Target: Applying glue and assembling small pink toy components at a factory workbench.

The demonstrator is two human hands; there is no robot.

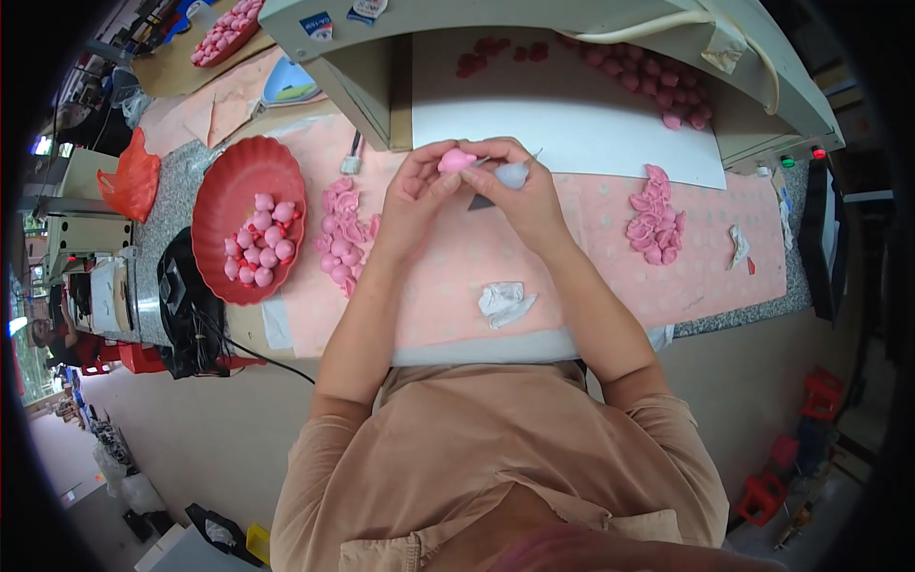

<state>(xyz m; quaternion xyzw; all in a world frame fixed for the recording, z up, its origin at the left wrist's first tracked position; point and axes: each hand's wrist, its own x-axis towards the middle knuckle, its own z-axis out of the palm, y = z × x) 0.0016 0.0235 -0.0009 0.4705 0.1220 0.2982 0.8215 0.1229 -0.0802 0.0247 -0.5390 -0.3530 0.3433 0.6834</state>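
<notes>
Both hands meet over the pink-covered table, below the opening of a grey metal hood. Pinched in the fingers of my left hand (419,189) is a small, rounded pink piece (457,160). My right hand (530,195) closes around a small, pale translucent bottle (512,174); a thin metal tip points toward the pink piece. Whether the tip touches it, I cannot tell. Left of my left forearm lies a heap of pink petal-like and round pieces (341,238). Another pink heap (656,224) lies to the right of my right forearm.
A red fluted bowl (214,205) with round pink pieces stands left. The grey hood (353,67) covers a white sheet (524,124) bearing more pink pieces (658,81). A crumpled white wipe (505,303) lies near the front edge. A brush (352,160) lies beside the hood.
</notes>
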